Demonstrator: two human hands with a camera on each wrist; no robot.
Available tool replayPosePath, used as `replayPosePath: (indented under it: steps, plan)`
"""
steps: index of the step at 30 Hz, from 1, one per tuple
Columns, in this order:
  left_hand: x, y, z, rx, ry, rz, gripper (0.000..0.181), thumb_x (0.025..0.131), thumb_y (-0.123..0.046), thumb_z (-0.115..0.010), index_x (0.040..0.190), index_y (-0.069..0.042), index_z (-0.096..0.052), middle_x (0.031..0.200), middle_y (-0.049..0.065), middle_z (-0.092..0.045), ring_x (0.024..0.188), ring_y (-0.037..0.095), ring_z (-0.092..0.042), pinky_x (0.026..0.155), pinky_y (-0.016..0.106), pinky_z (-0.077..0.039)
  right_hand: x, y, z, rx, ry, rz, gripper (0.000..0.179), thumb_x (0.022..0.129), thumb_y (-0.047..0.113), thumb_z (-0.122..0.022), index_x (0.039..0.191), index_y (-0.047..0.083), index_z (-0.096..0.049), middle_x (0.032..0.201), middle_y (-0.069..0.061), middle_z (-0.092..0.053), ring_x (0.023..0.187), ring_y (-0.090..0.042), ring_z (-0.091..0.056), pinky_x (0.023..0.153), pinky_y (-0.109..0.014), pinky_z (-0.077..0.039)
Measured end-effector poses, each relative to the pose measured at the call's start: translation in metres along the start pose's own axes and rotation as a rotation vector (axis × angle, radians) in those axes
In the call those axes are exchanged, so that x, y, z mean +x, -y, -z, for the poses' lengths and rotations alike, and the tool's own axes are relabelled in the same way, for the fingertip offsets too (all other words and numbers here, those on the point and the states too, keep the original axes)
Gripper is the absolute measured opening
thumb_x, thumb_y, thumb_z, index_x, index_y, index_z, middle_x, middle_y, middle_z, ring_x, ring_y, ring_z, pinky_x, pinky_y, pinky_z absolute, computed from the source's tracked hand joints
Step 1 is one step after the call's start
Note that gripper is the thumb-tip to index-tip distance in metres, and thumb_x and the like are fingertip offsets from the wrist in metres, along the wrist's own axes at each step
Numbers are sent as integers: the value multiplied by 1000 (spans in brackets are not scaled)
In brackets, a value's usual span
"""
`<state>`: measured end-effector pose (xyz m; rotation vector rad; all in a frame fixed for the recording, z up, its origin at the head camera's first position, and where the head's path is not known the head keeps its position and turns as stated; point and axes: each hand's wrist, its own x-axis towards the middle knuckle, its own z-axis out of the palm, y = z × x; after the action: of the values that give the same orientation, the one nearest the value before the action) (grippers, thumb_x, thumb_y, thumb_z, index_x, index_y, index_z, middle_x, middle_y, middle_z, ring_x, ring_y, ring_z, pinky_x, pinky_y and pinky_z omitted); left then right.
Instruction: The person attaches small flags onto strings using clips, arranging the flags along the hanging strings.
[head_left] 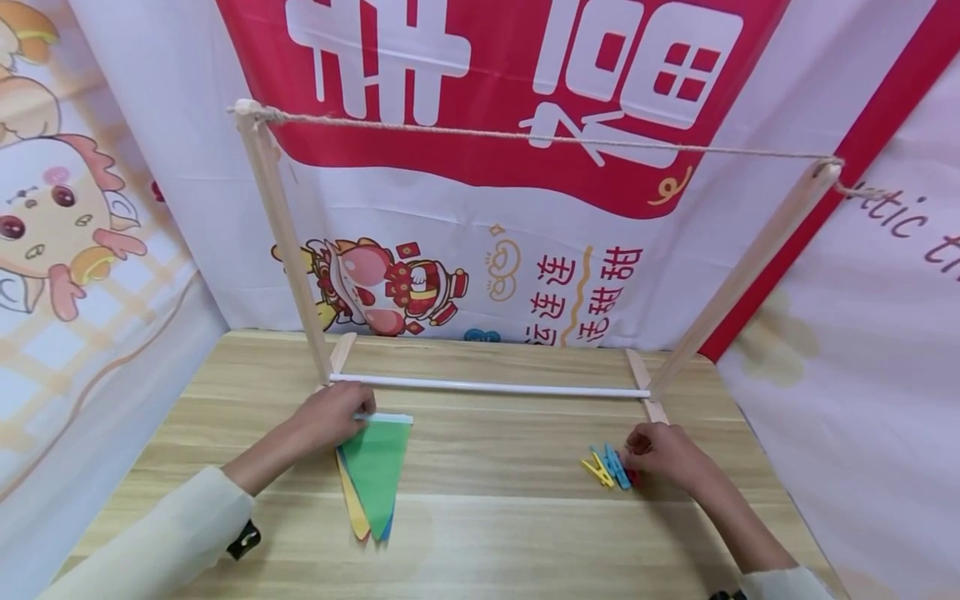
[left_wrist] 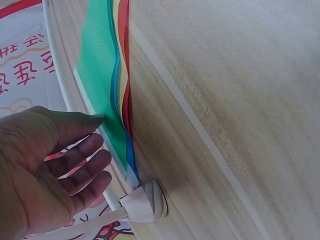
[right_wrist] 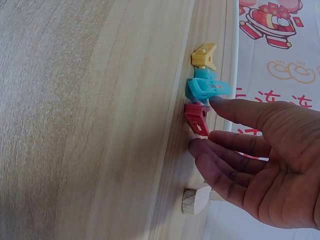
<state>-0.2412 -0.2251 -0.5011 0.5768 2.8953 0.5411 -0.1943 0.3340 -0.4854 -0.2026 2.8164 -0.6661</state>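
Observation:
In the head view a stack of triangular pennants [head_left: 378,467] lies on the table, green on top with blue, yellow and red edges beneath. A white band runs along its wide end. My left hand [head_left: 333,414] is at that end; in the left wrist view its thumb tip overlaps the green pennant [left_wrist: 100,70], fingers loosely bent. Over a small group of clothespins is my right hand [head_left: 663,454]. The right wrist view shows a yellow clothespin [right_wrist: 204,56], blue clothespins [right_wrist: 207,87] and a red clothespin [right_wrist: 196,119]. Thumb and fingertips are right at the blue and red ones, loosely bent.
A wooden frame stands behind the hands, with a left post [head_left: 281,225], a right post [head_left: 750,250] and a twine line [head_left: 465,132] strung across the top. A white rod [head_left: 487,387] joins the posts low down. Printed cloth [head_left: 457,225] hangs behind the table [head_left: 495,533].

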Motion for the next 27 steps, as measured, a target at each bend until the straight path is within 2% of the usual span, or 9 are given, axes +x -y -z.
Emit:
replayPosePath:
  steps: [6, 11, 18, 27]
  plan:
    - [2, 3, -3, -11, -11, 0, 21, 90, 3, -79, 107, -10, -82, 106, 6, -79, 94, 19, -68, 94, 53, -66, 2, -1, -1, -8, -9, -16, 24, 95, 19, -91, 103, 0, -79, 90, -3, -78, 84, -16, -69, 79, -36, -63]
    - [2, 3, -2, -11, -11, 12, 19, 90, 3, -82, 105, -10, -82, 103, 6, -79, 92, 20, -68, 93, 53, -66, 3, 0, 0, -5, -5, -17, 22, 95, 16, -90, 103, -1, -80, 90, -4, -79, 83, -15, -69, 76, -35, -63]
    - [6, 9, 3, -85, 37, 75, 14, 92, -6, -89, 99, -12, -79, 94, 2, -74, 86, 18, -64, 84, 42, -61, 5, 2, 1, 4, 9, -35, 18, 95, 13, -87, 105, -1, -79, 90, -5, -76, 80, -17, -66, 72, -32, -59]
    - [10, 14, 5, -125, 43, 71, 21, 87, -6, -92, 88, -13, -73, 82, 0, -67, 79, 17, -59, 75, 33, -51, 10, 5, -2, -5, 21, -54, 19, 95, 14, -86, 104, -1, -79, 88, -6, -75, 79, -18, -65, 71, -32, -57]
